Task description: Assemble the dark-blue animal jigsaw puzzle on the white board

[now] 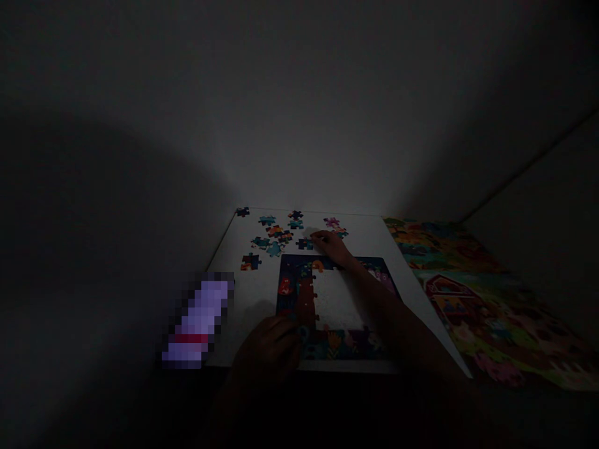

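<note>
A partly filled jigsaw puzzle [306, 299] lies on the white tabletop, with pieces along its border and left side and a bare pale middle. Beyond its far edge, my right hand [331, 246] reaches out with fingers pinched together at a dark blue puzzle piece [304, 244]. My left hand [270, 348] rests at the puzzle's near left corner, its fingers curled closed. Dim light hides what, if anything, is in those fingers. Loose pieces, including an orange one [276, 232], a light blue one [275, 249] and a pink one [332, 221], lie past the puzzle.
Along the right lies a colourful farm picture [472, 312] with a red barn. A pixelated purple object [201, 318] is at the table's left edge. One brown and blue piece [251, 261] sits left of the puzzle. A pale wall [309, 125] rises behind the white table [219, 340].
</note>
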A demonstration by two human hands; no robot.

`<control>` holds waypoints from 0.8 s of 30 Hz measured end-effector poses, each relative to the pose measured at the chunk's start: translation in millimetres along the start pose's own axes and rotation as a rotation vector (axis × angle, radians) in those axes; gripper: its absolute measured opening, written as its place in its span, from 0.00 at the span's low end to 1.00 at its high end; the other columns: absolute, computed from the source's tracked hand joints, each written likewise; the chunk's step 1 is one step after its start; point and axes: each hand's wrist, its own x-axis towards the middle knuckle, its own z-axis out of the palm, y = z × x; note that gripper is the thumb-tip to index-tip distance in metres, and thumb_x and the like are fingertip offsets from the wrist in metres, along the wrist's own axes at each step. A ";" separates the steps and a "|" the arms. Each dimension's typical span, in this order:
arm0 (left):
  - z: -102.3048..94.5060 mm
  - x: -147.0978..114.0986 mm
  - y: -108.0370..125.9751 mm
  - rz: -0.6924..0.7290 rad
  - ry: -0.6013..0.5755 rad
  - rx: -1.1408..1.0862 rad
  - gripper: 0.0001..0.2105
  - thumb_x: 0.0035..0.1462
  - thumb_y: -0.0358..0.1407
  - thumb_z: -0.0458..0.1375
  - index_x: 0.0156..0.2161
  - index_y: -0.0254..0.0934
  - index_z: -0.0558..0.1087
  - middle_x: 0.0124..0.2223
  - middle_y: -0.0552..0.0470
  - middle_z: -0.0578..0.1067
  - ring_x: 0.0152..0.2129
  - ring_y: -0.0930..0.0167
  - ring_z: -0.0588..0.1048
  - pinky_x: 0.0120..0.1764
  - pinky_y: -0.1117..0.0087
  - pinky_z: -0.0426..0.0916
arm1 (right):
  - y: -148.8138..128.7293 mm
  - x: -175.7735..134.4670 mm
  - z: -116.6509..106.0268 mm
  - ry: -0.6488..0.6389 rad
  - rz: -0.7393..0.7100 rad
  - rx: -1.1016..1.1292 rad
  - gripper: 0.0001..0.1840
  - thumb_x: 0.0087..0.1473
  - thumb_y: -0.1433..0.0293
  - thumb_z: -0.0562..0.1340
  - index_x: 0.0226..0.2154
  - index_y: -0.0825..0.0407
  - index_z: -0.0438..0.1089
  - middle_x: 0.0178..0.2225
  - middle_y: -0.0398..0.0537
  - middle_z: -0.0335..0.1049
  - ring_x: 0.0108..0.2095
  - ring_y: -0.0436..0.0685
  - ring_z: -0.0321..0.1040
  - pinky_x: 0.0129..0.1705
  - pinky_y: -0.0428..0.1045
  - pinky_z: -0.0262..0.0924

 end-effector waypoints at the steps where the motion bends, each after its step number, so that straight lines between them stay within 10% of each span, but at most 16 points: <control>1: -0.4 0.4 0.3 -0.001 -0.003 0.002 0.06 0.60 0.28 0.55 0.39 0.35 0.74 0.41 0.46 0.79 0.40 0.66 0.77 0.42 0.63 0.76 | 1.6 -0.5 0.6 0.000 -0.007 -0.011 0.17 0.60 0.60 0.58 0.43 0.53 0.75 0.43 0.51 0.77 0.40 0.55 0.71 0.44 0.50 0.63; 11: -1.1 4.3 0.8 -0.015 -0.030 0.021 0.06 0.60 0.29 0.56 0.40 0.35 0.75 0.41 0.47 0.79 0.39 0.67 0.77 0.41 0.64 0.75 | -1.9 -4.2 1.9 -0.082 -0.064 -0.250 0.25 0.57 0.59 0.64 0.54 0.53 0.69 0.53 0.57 0.64 0.45 0.57 0.70 0.50 0.52 0.63; 24: -5.8 7.0 -0.5 0.011 -0.063 -0.023 0.06 0.59 0.29 0.57 0.39 0.37 0.75 0.42 0.47 0.80 0.42 0.65 0.77 0.41 0.62 0.75 | 4.3 -3.9 -0.9 -0.043 -0.118 -0.138 0.15 0.54 0.64 0.65 0.44 0.52 0.71 0.46 0.51 0.66 0.41 0.56 0.67 0.47 0.51 0.61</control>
